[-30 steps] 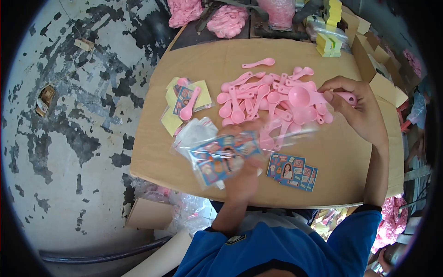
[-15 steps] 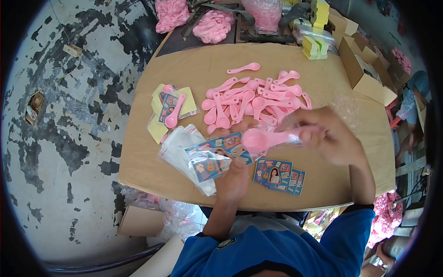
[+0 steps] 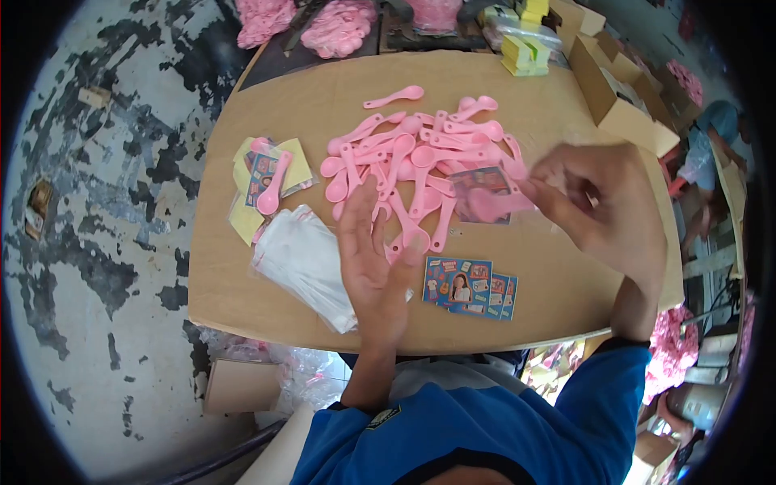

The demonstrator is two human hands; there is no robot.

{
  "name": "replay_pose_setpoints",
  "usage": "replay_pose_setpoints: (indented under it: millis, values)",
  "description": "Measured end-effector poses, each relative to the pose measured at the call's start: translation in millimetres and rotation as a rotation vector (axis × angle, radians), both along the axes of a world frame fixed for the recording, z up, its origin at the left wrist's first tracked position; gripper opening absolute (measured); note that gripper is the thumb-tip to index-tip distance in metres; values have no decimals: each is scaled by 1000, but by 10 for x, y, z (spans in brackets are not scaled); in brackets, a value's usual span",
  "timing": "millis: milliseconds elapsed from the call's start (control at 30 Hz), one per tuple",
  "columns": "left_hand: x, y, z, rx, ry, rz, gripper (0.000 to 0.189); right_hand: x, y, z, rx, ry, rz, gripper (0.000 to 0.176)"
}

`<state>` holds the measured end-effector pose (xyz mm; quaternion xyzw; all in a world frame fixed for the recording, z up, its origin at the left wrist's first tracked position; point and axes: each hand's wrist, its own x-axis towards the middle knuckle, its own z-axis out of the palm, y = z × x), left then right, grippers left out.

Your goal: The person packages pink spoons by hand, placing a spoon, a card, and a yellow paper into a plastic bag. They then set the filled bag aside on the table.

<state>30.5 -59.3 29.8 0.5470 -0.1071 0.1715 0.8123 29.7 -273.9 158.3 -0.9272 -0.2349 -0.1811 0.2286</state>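
My left hand (image 3: 376, 271) is palm up with its fingers apart and nothing in it, between a stack of clear plastic bags (image 3: 303, 263) and the pink spoon pile (image 3: 400, 166). To the right, my right hand (image 3: 602, 210) pinches the edge of a clear packet (image 3: 481, 182). A blue card and a blurred pink spoon (image 3: 493, 205) show in that packet, which overlaps the right side of the pile. Blue printed cards (image 3: 459, 284) lie in a small stack near the front edge.
Yellow papers (image 3: 297, 162) lie at left under a packed spoon (image 3: 275, 184) and card. A cardboard box (image 3: 618, 105) stands at the back right, near stacked yellow packs (image 3: 525, 55). Pink bundles (image 3: 339, 28) are behind the table. Another person (image 3: 715, 137) is at far right.
My left hand has let go of the card packet and opened. The packet, now with card and spoon together, has moved up and right with my right hand. The view has shifted slightly.
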Motion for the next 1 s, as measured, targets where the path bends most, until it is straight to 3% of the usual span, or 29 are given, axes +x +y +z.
replay_pose_setpoints:
  millis: [133,233,300,400,500,600,633,733,833,1000]
  values:
    - [-56,-126,46,487,-214,-144,79,-24,45,-38,386,131,16,16]
    - [-103,-310,84,724,-164,-221,72,18,157,-137,260,227,227,9]
    - [-84,-302,-10,861,-72,-321,66,116,131,-229,347,224,236,11]
    - [-91,-266,-92,336,185,-556,48,242,137,-275,518,171,184,17]
    - [-145,-128,-104,161,191,-831,39,236,206,-331,413,313,235,17]
    - [-285,-89,-49,0,273,-810,35,262,248,-382,308,559,315,17]
    - [-288,-100,-83,-29,233,-683,42,270,254,-427,316,533,332,18]
    - [-207,-25,-145,-76,326,-354,33,299,286,-490,177,516,291,15]
    - [-181,4,-127,79,251,-218,30,339,411,-703,105,-175,203,14]
    - [-251,-15,-33,327,217,-162,29,241,504,-703,-27,-293,340,20]
